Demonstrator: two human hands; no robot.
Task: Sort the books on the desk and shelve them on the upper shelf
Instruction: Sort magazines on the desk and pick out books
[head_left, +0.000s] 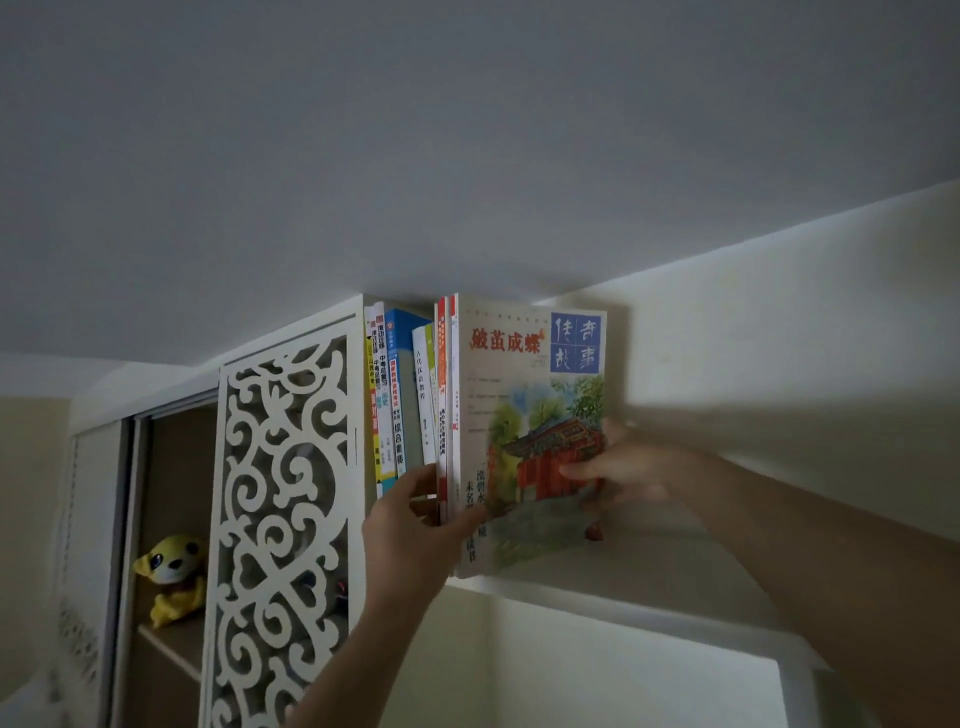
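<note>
1. View from head cam, looking up at upper shelf (597, 590) just under ceiling.
2. Row of books (397, 400) stands upright at shelf's left end, spines out; approx. six spines visible, white, blue and orange. One white spine leans slightly.
3. Magazine (530, 415) w/ painted red building on cover and blue title block sits at right end of row, cover facing right, bottom edge on or just above shelf; can't tell which (motion blur at lower corner).
4. Two or three thin orange/red-spined books (442, 395) pressed directly vs. magazine's left side.
5. L hand (415, 525): thumb on left side of the thin books, fingers curled round their lower edge onto magazine cover; clamped on that bundle near bottom.
6. R hand (618, 470): thumb lies on magazine cover over the red building, other fingers behind the cover, mostly hidden; pinching magazine at its right edge. Hand blurred.
7. Left of books: white fretwork panel (283, 519) w/ scroll cut-outs.
8. Further left: open cabinet w/ yellow plush toy (171, 577) on a wood shelf.
9. Below upper shelf: white wall recess, dim light.
</note>
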